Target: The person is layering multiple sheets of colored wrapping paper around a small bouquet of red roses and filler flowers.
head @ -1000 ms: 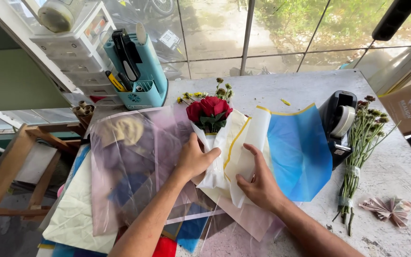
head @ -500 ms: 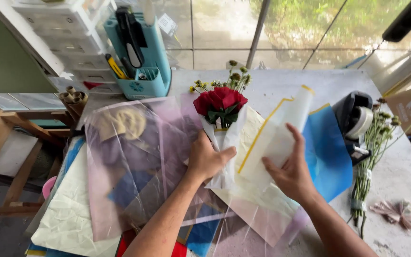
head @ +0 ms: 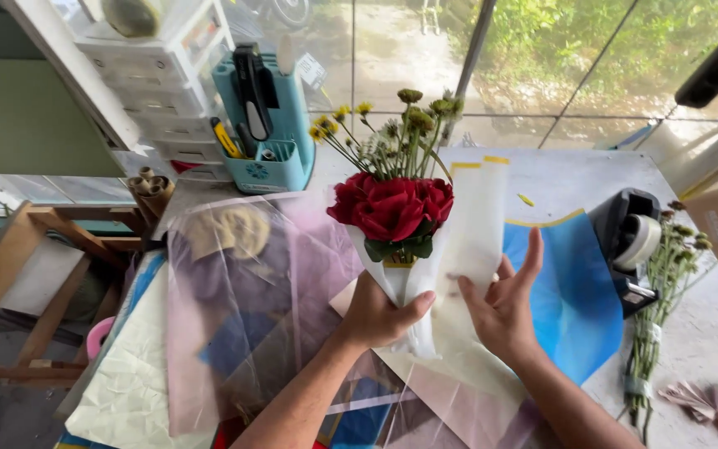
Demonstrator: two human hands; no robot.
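Up comes the bouquet of red roses [head: 392, 208] — half a second ago it sat lower over the table, and now it is lifted upright, closer to the camera, with the small yellow and white filler flowers [head: 392, 129] showing behind the blooms. The left hand [head: 380, 314] has closed round the base of the white wrap [head: 409, 291], fingers and thumb curled tight on the cone just beneath the roses. The right hand [head: 504, 308] has shifted from gripping the paper's edge to lying flat and open, fingers spread, palm against the tall white sheet with the yellow border [head: 475, 224], which stands up just beside the roses on their right.

Beneath both hands lies a blue wrapping sheet [head: 571, 299] and, to the left, clear crinkled cellophane [head: 243, 308] over a pile of coloured papers. On the white worktable [head: 575, 175], a black tape dispenser [head: 629, 241] sits at the right, touching the blue sheet's edge. Just beyond it lies a tied bunch of thin green stems with small buds [head: 662, 299], and a folded pink paper fan [head: 708, 401] near the corner. At the back stands a teal tool caddy [head: 263, 125] holding scissors and a yellow-handled cutter.
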